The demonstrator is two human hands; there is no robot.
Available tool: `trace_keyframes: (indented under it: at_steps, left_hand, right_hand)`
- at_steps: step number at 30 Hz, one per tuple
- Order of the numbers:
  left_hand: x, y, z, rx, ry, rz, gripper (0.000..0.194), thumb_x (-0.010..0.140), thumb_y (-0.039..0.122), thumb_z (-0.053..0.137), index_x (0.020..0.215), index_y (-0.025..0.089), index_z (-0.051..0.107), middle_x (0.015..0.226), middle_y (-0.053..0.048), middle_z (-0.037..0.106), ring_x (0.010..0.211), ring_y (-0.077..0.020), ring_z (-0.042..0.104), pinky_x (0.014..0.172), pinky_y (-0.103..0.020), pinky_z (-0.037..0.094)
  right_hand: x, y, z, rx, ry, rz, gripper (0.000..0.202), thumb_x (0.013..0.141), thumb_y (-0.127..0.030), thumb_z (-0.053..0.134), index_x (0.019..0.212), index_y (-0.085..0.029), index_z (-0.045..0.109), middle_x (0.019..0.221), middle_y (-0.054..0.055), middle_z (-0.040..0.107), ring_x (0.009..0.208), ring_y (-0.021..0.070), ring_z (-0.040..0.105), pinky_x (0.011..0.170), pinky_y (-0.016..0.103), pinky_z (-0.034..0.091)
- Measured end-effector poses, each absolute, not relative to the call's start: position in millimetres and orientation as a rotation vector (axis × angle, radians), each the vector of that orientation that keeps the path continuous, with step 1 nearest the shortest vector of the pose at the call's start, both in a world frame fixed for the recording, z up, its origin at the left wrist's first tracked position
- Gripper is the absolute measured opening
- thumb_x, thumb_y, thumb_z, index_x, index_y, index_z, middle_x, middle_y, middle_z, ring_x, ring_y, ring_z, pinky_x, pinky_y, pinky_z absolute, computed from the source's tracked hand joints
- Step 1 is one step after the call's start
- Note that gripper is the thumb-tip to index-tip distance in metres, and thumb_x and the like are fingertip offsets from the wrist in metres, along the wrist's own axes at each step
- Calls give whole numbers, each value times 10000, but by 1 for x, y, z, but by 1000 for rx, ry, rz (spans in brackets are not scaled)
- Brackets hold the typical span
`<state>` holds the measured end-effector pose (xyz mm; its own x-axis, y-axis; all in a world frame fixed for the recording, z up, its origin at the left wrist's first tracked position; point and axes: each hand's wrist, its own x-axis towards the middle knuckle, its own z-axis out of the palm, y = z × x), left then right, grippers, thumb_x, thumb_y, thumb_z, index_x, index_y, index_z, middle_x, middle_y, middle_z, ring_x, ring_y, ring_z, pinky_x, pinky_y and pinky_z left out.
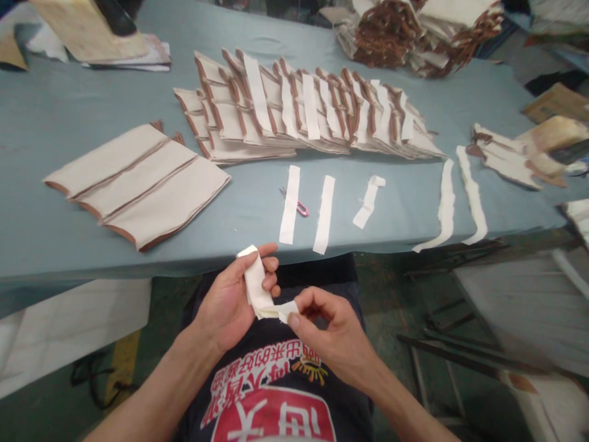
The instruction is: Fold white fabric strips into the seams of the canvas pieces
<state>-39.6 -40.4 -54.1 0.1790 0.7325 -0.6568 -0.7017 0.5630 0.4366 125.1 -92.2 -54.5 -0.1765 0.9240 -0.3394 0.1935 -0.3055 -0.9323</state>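
A folded white fabric strip [258, 285] lies across the palm of my left hand [234, 291], its upper end under my thumb. My right hand [324, 319] pinches the strip's lower end, which bends off to the right, between thumb and forefinger. Both hands are above my lap, just off the table's front edge. On the table beyond them lie a white strip [289, 215] over small pink-handled snips [301, 209], another flat strip [324, 215] and a shorter curled strip [368, 202].
Overlapping beige panels with brown edging [221, 123] fan across the blue-covered table [92, 116], some bearing white strips. A separate panel [138, 184] lies left. Two long strips [446, 205] hang near the right front edge. Bundled fabric [391, 37] sits at the back.
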Motion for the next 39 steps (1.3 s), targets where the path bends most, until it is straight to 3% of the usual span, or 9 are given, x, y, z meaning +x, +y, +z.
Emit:
trace_keyframes:
  at_steps: [6,9,13,16,22,28,32,35,39]
  left_hand:
    - [-36,-46,-70,303,943,1107,194,887,263,694,988,115,769,720,3,629,498,-81,460,474,-199,488]
    - [-35,-49,-71,448,900,1062,277,802,368,821,976,157,775,679,27,605,489,-73,441,457,-178,420]
    - [-38,-53,-68,630,835,906,389,847,532,798,980,167,778,646,38,532,498,-74,383,461,-189,317]
    - [-44,-56,-71,798,805,742,449,896,602,735,958,159,762,686,5,561,571,-112,440,525,-224,344]
    - [-53,-57,-75,945,818,627,418,889,581,735,829,177,647,684,24,516,612,-123,423,575,-234,348]
    - [-50,-57,-74,909,863,603,316,849,472,754,825,168,672,665,25,524,593,-118,410,557,-228,337]
    - [-47,-61,-77,771,933,683,330,813,473,780,788,169,652,665,26,518,586,-114,408,557,-228,332]
    - [-44,-63,-75,715,938,694,322,781,458,804,808,165,674,681,18,543,591,-117,423,563,-230,343]
    - [-40,-63,-71,673,956,740,299,755,432,813,811,168,685,662,24,540,576,-115,412,552,-230,345]
  right_hand:
    - [126,-95,-54,-1484,-1383,1499,155,818,-304,637,717,-194,599,647,-29,585,589,111,502,582,244,412]
    - [125,-94,-52,-1476,-1414,1477,147,815,-289,640,712,-197,589,649,-29,588,597,112,506,593,244,417]
    - [127,-91,-45,-1449,-1361,1466,183,825,-313,636,692,-204,573,622,-35,551,582,111,463,570,244,397]
    - [131,-88,-41,-1453,-1341,1448,211,820,-326,655,677,-206,557,599,-47,509,561,103,416,548,242,373]
    - [138,-85,-42,-1555,-1388,1443,217,845,-362,659,721,-197,591,629,-36,528,568,108,430,535,245,356]
    - [140,-81,-40,-1519,-1387,1440,194,880,-358,649,780,-193,628,675,-17,589,591,118,494,539,245,405]
    - [144,-84,-41,-1370,-1519,1036,90,889,-242,660,974,-212,657,783,-7,653,639,129,569,612,263,488]
    - [147,-84,-43,-1204,-1793,735,170,853,-129,687,984,-232,654,803,-11,658,659,132,588,607,256,486]
    - [145,-80,-48,-1143,-1972,554,137,908,-108,654,968,-229,677,855,24,705,762,151,675,646,250,522]
